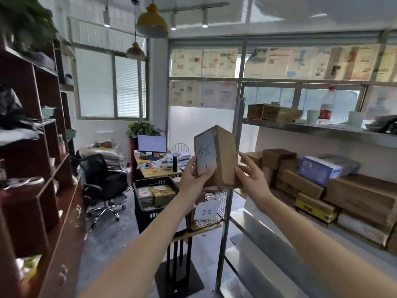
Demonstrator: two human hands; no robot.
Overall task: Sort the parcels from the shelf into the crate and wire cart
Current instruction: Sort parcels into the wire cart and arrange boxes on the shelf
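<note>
Left hand: I see my left hand (196, 172) raised in front of me, arm stretched forward, fingers and thumb curled round the lower left edge of the parcel (217, 155), thumb lying on its labelled face.
Right hand: my right hand (250, 175) is up at the same height, fingers fairly straight, pressing the parcel's right side from behind and below.
Parcel: one brown cardboard box, held upright and tilted slightly, in the air above the wire cart (211, 208); a pale label with handwriting faces me.
Crate: one black crate (150, 198) to the left of the cart, with at least four flat boxes inside, near its back wall.
Wire cart: one, with a white handwritten tag on its front edge.
Shelf: one metal shelf (300, 125) on my right; I count roughly ten more boxes stacked on its lower level and two on the upper left corner.
</note>
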